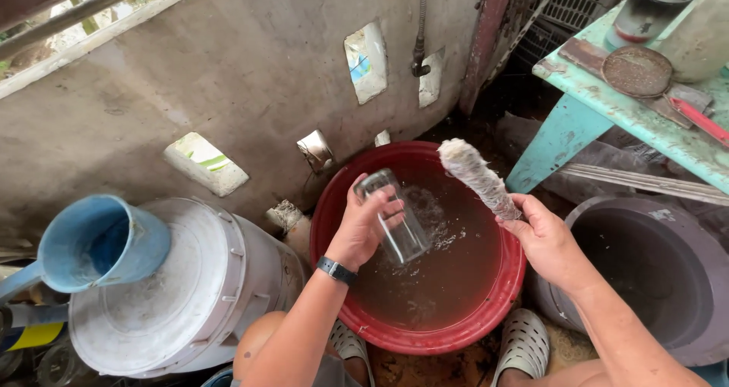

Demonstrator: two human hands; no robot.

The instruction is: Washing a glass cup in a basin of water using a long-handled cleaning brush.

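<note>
— Rough grey concrete wall (250,68) fills the upper left of the frame, with small openings cut in it. What sits at the centre?

— A red basin (425,334) of brownish water (448,273), on the ground just below the wall.

— And the glass?

— The clear glass (395,216) hangs over the basin, left of centre. Its long axis runs diagonally: the end at the upper left points toward the wall, the other end dips lower right toward the water.

— How is it held?

— The person's left hand (363,231) is clamped around it, fingers (386,205) wrapped over the side, forearm rising from the bottom edge, a dark watch (336,270) on the wrist.

— The other hand?

— The right hand (547,239), right of centre, is closed around the lower end of a shaggy pale brush (478,178), which slants up and left over the basin's far rim, apart from the glass.

— Anything else around?

— A white bucket (182,296) with a blue jug (95,243) on its lid at lower left, a grey tub (653,273) at lower right, a turquoise table (600,106) at upper right bearing a round brown lid (636,72). Pale perforated sandals (524,345) show at the bottom edge.
</note>
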